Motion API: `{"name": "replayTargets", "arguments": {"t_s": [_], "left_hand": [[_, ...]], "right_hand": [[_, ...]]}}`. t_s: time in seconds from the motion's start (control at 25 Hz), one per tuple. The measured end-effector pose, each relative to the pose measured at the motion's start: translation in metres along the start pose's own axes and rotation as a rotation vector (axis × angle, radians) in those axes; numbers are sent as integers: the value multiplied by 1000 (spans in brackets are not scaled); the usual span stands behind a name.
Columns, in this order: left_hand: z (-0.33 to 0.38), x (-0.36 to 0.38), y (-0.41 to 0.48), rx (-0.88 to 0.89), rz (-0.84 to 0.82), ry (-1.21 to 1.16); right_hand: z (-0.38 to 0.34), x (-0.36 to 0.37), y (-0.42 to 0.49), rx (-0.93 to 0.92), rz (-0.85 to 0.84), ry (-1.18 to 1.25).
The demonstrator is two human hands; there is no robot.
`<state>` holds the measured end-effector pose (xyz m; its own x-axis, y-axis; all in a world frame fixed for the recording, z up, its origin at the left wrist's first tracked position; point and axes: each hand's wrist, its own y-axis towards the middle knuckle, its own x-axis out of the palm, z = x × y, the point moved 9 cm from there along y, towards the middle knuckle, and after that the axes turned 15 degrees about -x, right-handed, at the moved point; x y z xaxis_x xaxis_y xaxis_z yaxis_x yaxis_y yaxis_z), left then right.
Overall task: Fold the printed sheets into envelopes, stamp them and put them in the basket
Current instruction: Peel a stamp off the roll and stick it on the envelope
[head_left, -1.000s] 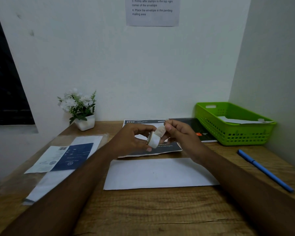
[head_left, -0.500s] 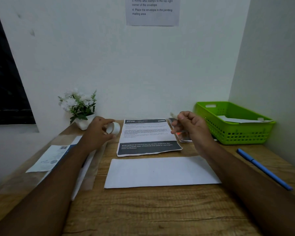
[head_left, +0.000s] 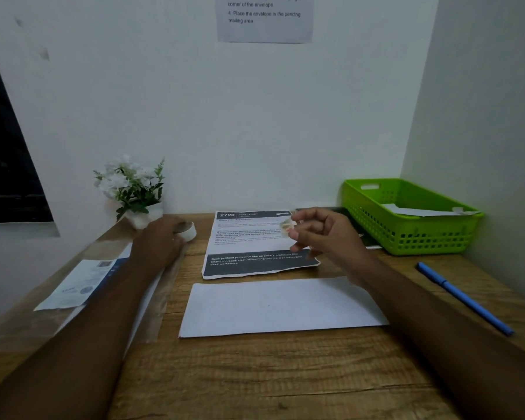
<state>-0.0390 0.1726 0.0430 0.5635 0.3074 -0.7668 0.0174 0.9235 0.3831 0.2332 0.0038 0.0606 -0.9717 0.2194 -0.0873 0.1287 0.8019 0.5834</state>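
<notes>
Right hand (head_left: 325,237): one, raised over the sheet (head_left: 255,241), thumb and forefinger pinched on a single stamp (head_left: 286,228), other fingers loosely curled; held clear of the table (head_left: 285,374), probably so the sticky face touches nothing before placing. Left hand (head_left: 158,241): one, fingers curled round the roll (head_left: 189,232), low at the table's far left beside the plant (head_left: 134,192), seemingly parking it out of the work area. Envelope (head_left: 282,304): one, blank, flat and square to the person, nearest the front edge, apparently laid ready for stamping at its top right corner, as the notice (head_left: 264,16) directs. Sheet: one, printed, unfolded, just behind the envelope. Basket (head_left: 406,237): one, green, far right corner, holding one finished letter (head_left: 422,211). Papers (head_left: 82,283): at least two, overlapped at left under the left forearm; exact count unclear. Pen (head_left: 464,298): one, blue, lying at the right, untouched.
</notes>
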Motion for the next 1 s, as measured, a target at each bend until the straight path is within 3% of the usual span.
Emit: {"name": "replayTargets", "arguments": {"t_s": [0.16, 0.24, 0.32, 0.4, 0.48, 0.56, 0.64, 1.0], "left_hand": [[6, 9, -7, -82, -80, 329], [26, 1, -13, 11, -20, 331], [67, -16, -33, 192, 65, 115], [110, -20, -64, 260, -95, -226], [139, -7, -90, 234, -273, -376], [148, 6, -99, 190, -320, -397], [144, 14, -100, 159, -368, -455], [139, 18, -102, 70, -422, -592]], "right_hand": [[2, 2, -1, 21, -23, -8], [3, 1, -1, 34, -13, -16], [5, 1, -1, 49, 2, -26], [5, 2, 0, 27, -11, -97], [-4, 6, 3, -100, -112, -334], [-12, 17, 3, -237, -243, -543], [-16, 23, 1, -281, -283, -586], [-19, 30, 2, -391, -247, -593]]}}
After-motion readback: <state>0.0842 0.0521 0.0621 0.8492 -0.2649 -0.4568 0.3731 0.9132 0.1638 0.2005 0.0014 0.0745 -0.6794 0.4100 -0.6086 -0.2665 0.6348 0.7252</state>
